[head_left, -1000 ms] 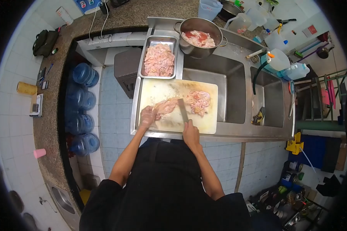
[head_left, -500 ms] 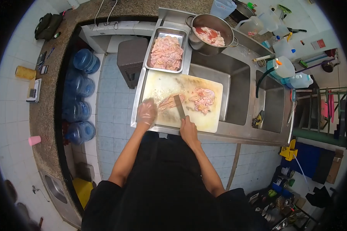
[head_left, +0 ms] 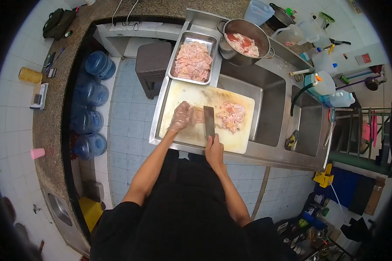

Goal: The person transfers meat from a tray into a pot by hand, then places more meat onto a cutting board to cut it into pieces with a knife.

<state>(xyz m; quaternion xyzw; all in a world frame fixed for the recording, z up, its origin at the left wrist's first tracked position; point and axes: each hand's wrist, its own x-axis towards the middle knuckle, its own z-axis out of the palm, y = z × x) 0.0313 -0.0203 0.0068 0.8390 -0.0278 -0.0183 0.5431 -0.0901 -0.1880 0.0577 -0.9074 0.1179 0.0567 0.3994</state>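
My left hand (head_left: 182, 117), in a clear plastic glove, is closed over the left end of a piece of pale pink raw meat (head_left: 197, 115) on the white cutting board (head_left: 191, 138). My bare right hand (head_left: 214, 150) grips the handle of a broad-bladed knife (head_left: 209, 119). Its blade points away from me and lies at the right end of that piece. Just right of the blade sits a small heap of cut raw meat (head_left: 232, 116). Beyond the board, a steel tray (head_left: 173, 75) holds a larger mound of raw meat (head_left: 193, 61).
A large steel pot (head_left: 239, 58) with meat in reddish liquid stands behind the sink basin (head_left: 257, 111). Further right is a second basin (head_left: 307, 126). A dark stool (head_left: 152, 61) and several blue water jugs (head_left: 96, 95) are to the left.
My left hand has moved from the board's left edge up and right onto the piece of meat. The knife remains in my right hand, its blade now more upright in view.
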